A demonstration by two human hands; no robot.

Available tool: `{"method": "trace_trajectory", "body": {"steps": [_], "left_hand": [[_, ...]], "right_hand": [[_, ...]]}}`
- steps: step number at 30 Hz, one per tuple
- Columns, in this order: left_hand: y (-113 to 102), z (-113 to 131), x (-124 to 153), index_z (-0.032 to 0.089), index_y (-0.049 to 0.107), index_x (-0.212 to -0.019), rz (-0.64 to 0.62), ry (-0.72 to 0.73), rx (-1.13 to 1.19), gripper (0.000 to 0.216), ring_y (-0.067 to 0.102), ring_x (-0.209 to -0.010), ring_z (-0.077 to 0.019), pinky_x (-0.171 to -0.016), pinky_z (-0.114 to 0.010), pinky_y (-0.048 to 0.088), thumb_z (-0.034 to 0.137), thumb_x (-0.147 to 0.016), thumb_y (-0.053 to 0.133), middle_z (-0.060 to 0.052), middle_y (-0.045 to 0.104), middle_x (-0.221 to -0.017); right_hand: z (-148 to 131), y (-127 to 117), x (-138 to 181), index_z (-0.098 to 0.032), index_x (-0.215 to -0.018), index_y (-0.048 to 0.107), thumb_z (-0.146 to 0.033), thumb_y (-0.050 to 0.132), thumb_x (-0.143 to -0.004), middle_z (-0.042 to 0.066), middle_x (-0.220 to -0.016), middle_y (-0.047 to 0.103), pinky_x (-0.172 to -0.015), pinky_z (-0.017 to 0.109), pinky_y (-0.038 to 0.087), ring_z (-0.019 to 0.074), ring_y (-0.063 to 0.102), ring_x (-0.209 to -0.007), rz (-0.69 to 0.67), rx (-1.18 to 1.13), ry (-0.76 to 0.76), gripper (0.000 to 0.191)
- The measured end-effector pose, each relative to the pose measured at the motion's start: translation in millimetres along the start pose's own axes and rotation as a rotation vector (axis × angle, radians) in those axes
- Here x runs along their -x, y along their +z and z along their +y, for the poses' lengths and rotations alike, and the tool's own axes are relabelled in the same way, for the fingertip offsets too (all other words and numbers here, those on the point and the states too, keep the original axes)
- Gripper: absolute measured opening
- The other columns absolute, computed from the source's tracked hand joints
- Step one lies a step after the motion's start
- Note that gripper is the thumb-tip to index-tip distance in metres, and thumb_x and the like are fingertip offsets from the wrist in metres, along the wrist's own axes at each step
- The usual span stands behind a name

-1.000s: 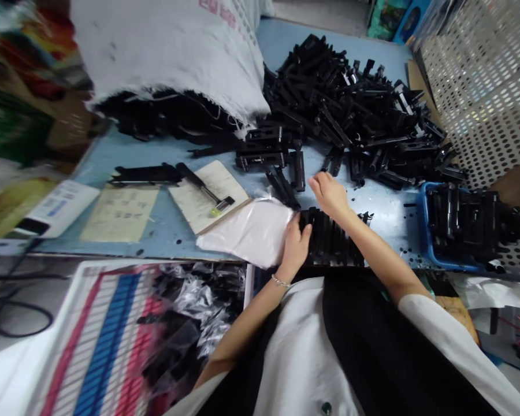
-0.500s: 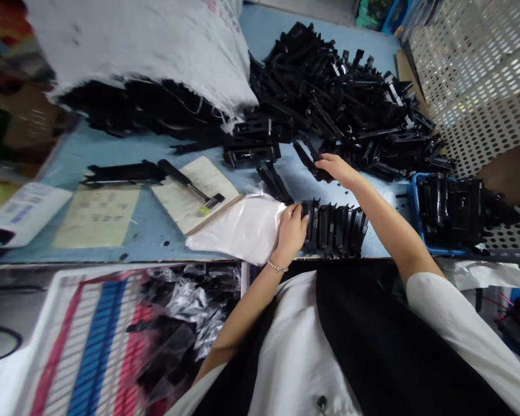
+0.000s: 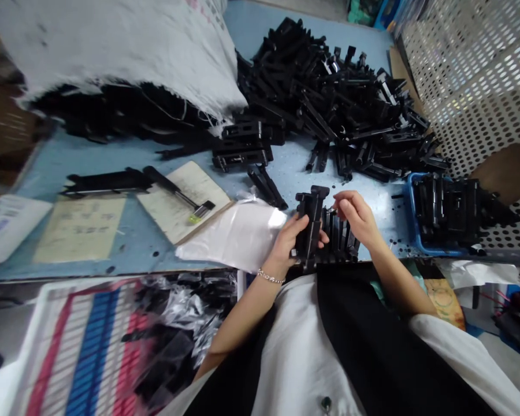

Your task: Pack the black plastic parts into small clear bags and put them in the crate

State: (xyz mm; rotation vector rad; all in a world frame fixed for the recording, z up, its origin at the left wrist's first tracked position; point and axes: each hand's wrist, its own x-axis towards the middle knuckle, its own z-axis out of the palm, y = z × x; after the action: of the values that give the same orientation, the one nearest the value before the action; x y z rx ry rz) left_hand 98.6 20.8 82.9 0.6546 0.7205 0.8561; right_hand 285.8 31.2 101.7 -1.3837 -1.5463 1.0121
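Observation:
My left hand [image 3: 291,240] is wrapped round a long black plastic part [image 3: 312,222], held upright at the table's near edge. Behind it stands a short row of the same black parts [image 3: 343,236] set side by side. My right hand [image 3: 356,215] hovers over that row with fingers pinched, touching the top of the held part; whether it holds anything is unclear. A clear plastic bag [image 3: 236,234] lies flat just left of my left hand.
A large heap of black parts [image 3: 329,110] covers the far blue table [image 3: 125,162]. A blue tray [image 3: 416,240] of parts sits at right beside perforated white panels [image 3: 472,86]. A white sack [image 3: 125,52] lies far left; papers [image 3: 80,228] and a striped bag [image 3: 91,341] near left.
My right hand drew back from the heap towards the row. A black part is now up in my left hand, which had been resting against the row's end.

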Motion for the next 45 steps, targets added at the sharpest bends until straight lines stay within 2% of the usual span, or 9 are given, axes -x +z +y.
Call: {"method": "trace_trajectory", "body": {"steps": [2,7,11,14,23,28,32,40,45], "left_hand": [[4.4,-4.7,3.3,0.018,0.056,-0.115,-0.044,-0.024,-0.008,0.054,0.068,-0.060,-0.0166,-0.050,-0.029,0.054,0.063,-0.086,0.057,-0.006,0.068,-0.089],[11.2,-15.5,6.1,0.022,0.044,-0.121,0.365,0.293,-0.473,0.057,0.068,-0.103,-0.0257,-0.088,-0.043,0.058,0.048,-0.080,0.074,-0.010,0.064,-0.118],[5.4,-12.4,11.4,0.022,0.032,-0.131,0.199,0.398,-0.673,0.060,0.056,-0.127,-0.0294,-0.106,-0.046,0.047,0.050,-0.088,0.064,-0.016,0.053,-0.135],[-0.4,-8.1,13.3,0.023,0.031,-0.129,0.089,0.403,-0.654,0.057,0.057,-0.123,-0.0279,-0.103,-0.044,0.048,0.053,-0.090,0.059,-0.014,0.053,-0.132],[-0.8,-0.5,13.9,0.026,0.029,-0.124,0.189,0.375,-0.595,0.062,0.065,-0.096,-0.0202,-0.090,-0.039,0.053,0.053,-0.085,0.068,-0.003,0.060,-0.105],[1.5,-2.7,12.2,0.024,0.028,-0.128,0.212,0.407,-0.700,0.062,0.063,-0.103,-0.0226,-0.091,-0.040,0.051,0.058,-0.088,0.062,-0.010,0.057,-0.118],[-5.6,-6.7,7.3,0.024,0.030,-0.127,0.264,0.414,-0.672,0.061,0.062,-0.106,-0.0227,-0.092,-0.040,0.050,0.059,-0.088,0.060,-0.010,0.059,-0.117],[-11.8,1.5,4.8,0.027,0.035,-0.112,0.304,0.244,-0.258,0.048,0.059,-0.066,-0.0129,-0.064,-0.028,0.049,0.062,-0.088,0.058,0.005,0.057,-0.077],[-11.8,-10.2,3.4,0.026,0.036,-0.119,0.335,0.331,-0.333,0.057,0.063,-0.077,-0.0149,-0.072,-0.030,0.052,0.062,-0.085,0.064,0.001,0.060,-0.087]], "right_hand": [[-2.1,0.7,-6.2,-0.027,-0.127,0.054,-0.067,0.039,-0.097,0.006,-0.105,0.064,-0.068,0.033,0.054,0.0176,0.063,-0.080,-0.007,-0.035,-0.055,0.052],[-17.7,9.3,-7.6,-0.029,-0.135,0.052,-0.067,0.053,-0.090,0.010,-0.113,0.060,-0.082,0.041,0.054,0.0237,0.060,-0.094,0.127,0.189,-0.200,0.060],[-14.6,22.5,-10.0,-0.026,-0.128,0.059,-0.059,0.049,-0.096,0.008,-0.114,0.065,-0.090,0.041,0.053,0.0238,0.063,-0.100,-0.087,0.084,-0.189,0.047],[-4.7,30.8,-14.3,-0.025,-0.116,0.065,-0.055,0.041,-0.100,0.007,-0.108,0.066,-0.091,0.040,0.052,0.0233,0.062,-0.103,-0.098,-0.009,-0.189,0.042],[-9.0,15.2,-15.5,-0.025,-0.112,0.061,-0.054,0.036,-0.102,0.007,-0.098,0.061,-0.083,0.038,0.049,0.0209,0.058,-0.087,0.082,0.183,-0.231,0.040],[-17.5,22.9,-18.7,-0.022,-0.074,0.051,-0.070,0.041,-0.095,0.001,-0.069,0.051,-0.064,0.029,0.042,0.0151,0.048,-0.065,-0.084,0.062,-0.047,0.053],[-13.3,31.0,-16.9,-0.022,-0.071,0.045,-0.074,0.036,-0.093,-0.006,-0.055,0.033,-0.046,0.025,0.028,0.0103,0.029,-0.047,-0.256,-0.274,0.228,0.058],[-7.9,41.6,39.2,-0.020,-0.078,0.055,-0.061,0.041,-0.098,0.005,-0.077,0.055,-0.072,0.032,0.041,0.0178,0.046,-0.074,-0.353,0.282,-0.363,0.048],[5.1,42.8,55.0,-0.021,-0.076,0.045,-0.053,0.032,-0.104,-0.001,-0.073,0.049,-0.066,0.026,0.040,0.0132,0.046,-0.067,-0.409,0.113,-0.024,0.044]]}}
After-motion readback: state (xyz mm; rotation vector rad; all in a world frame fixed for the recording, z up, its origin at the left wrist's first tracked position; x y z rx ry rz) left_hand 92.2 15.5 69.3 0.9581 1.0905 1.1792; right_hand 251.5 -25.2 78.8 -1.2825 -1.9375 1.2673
